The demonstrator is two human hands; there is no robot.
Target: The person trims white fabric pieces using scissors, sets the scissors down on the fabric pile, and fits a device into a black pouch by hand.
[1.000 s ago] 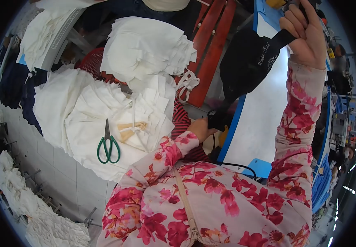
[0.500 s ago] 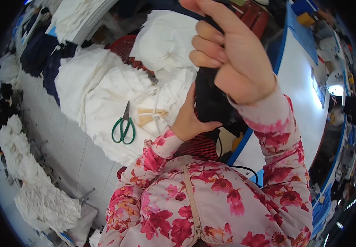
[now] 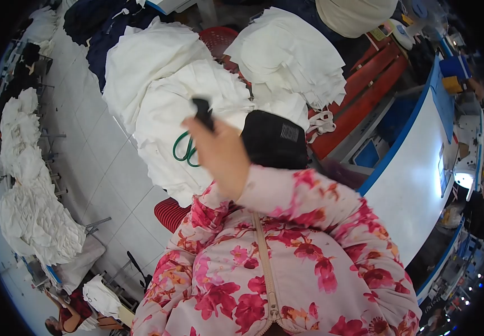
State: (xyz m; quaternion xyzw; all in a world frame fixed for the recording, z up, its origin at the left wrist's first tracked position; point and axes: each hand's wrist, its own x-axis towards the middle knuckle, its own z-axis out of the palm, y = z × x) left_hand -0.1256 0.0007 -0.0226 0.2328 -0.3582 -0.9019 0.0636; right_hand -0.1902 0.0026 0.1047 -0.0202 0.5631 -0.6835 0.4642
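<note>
My right hand (image 3: 223,157), smeared by motion, reaches across in front of my chest to the left and is closed on a small black piece (image 3: 203,113), probably cloth. Behind it, my left hand is hidden; only the left cuff shows. Just right of my right hand lies a folded black cloth item (image 3: 273,143) with a small pale striped patch. Green-handled scissors (image 3: 180,150) rest on the white cloth pile (image 3: 169,106), partly covered by my right hand.
Another stack of white cloth pieces (image 3: 287,53) stands beside a red basket (image 3: 218,40). A red slatted bench (image 3: 365,95) and a white table with a blue edge (image 3: 415,168) are on the right. White cloth heaps (image 3: 35,218) line the left; a person (image 3: 71,311) is at lower left.
My right hand has swung down and left from the upper right, over the scissors. My left hand, seen before against the black cloth, is now hidden. The view has shifted.
</note>
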